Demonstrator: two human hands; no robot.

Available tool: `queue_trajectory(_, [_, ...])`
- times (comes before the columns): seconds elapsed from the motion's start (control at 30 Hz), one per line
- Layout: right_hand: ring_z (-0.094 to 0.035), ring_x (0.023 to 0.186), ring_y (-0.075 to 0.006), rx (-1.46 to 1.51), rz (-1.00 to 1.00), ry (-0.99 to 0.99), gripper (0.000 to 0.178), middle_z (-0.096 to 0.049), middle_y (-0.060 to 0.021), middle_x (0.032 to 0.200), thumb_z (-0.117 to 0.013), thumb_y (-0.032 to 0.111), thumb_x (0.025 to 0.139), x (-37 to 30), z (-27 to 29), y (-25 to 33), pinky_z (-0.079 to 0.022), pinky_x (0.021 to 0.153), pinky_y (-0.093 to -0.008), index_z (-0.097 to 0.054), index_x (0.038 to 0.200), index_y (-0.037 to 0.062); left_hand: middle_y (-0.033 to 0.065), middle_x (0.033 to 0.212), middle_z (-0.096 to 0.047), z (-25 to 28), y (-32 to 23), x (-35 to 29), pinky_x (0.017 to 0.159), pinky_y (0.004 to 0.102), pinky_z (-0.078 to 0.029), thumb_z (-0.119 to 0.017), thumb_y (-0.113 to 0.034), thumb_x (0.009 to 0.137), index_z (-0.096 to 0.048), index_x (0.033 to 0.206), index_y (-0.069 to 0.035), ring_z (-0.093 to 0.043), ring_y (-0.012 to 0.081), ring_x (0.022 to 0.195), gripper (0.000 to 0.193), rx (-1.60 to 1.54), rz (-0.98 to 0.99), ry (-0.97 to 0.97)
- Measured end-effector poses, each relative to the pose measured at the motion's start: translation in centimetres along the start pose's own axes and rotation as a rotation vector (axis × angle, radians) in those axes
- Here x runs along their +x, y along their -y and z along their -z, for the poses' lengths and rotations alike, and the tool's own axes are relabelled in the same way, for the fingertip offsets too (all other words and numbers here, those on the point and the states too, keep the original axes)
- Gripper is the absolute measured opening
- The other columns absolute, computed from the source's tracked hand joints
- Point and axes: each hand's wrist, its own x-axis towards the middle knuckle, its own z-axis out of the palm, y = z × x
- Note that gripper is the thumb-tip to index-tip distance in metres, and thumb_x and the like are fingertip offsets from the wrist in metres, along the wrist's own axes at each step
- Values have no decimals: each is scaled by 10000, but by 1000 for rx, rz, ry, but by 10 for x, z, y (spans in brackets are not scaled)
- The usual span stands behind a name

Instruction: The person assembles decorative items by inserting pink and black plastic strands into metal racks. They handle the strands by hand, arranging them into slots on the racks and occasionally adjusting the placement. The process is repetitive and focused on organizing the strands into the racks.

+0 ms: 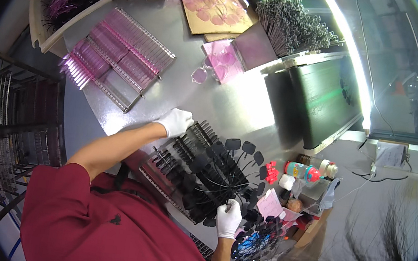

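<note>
My left hand, in a white glove, is closed at the far end of a metal rack filled with rows of black, flat-ended pieces. What its curled fingers hold is hidden. My right hand, gloved too, is closed around the gathered stems of a fan of thin wires with dark lens-like tips. This fan spreads out over the right part of the rack and hides much of it. Beside my right wrist lies another bunch of wires with blue and black shiny tips.
A rack of pink clear pieces lies at the far left of the metal table. Cardboard with pink lenses and a dark wire bundle are at the back. A black bin, a bottle and red pieces stand right.
</note>
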Motion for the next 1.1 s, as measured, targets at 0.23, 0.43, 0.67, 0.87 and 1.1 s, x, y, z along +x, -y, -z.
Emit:
queue_trajectory(0.23, [-747,900,-347,-229,287,-223,131,-757,-162,983,-735,75,924,18,39,68,-596,820,-417,-772,1044,35,283,1079,-771,33,-21,-10,954,536,-591,-551,-275,948,-797,1023,-11,-748,462,1055,368,269,-258,309])
queue_trajectory(0.43, [-739,829,-334,-166,623,-292,125,-745,-134,978,-721,65,930,118,14,234,-599,738,-421,-761,1048,66,250,1123,-770,41,0,1,918,560,-580,-496,-327,1020,-757,1112,-111,-733,485,1015,352,131,-365,393])
queue_trajectory(0.67, [-747,956,-337,55,502,-52,197,-765,-181,1045,-698,87,966,256,-100,407,-585,880,-419,-767,1144,37,165,1130,-804,264,49,-95,954,381,-601,-605,-286,1098,-713,1369,-50,-790,285,1010,376,-585,-342,317])
queue_trajectory(0.87, [-775,882,-377,-23,408,-296,277,-788,-229,971,-652,228,936,452,-205,499,-586,869,-455,-798,1032,13,134,963,-806,396,112,-104,804,294,-608,-576,-166,1107,-725,1277,40,-765,158,863,306,-820,47,-379])
queue_trajectory(1.1, [-770,877,-364,-224,161,-285,307,-802,-205,916,-709,309,829,557,-235,506,-585,875,-436,-840,961,64,69,955,-760,426,159,-64,795,268,-578,-533,-167,1137,-696,1289,53,-697,105,840,314,-943,284,-582])
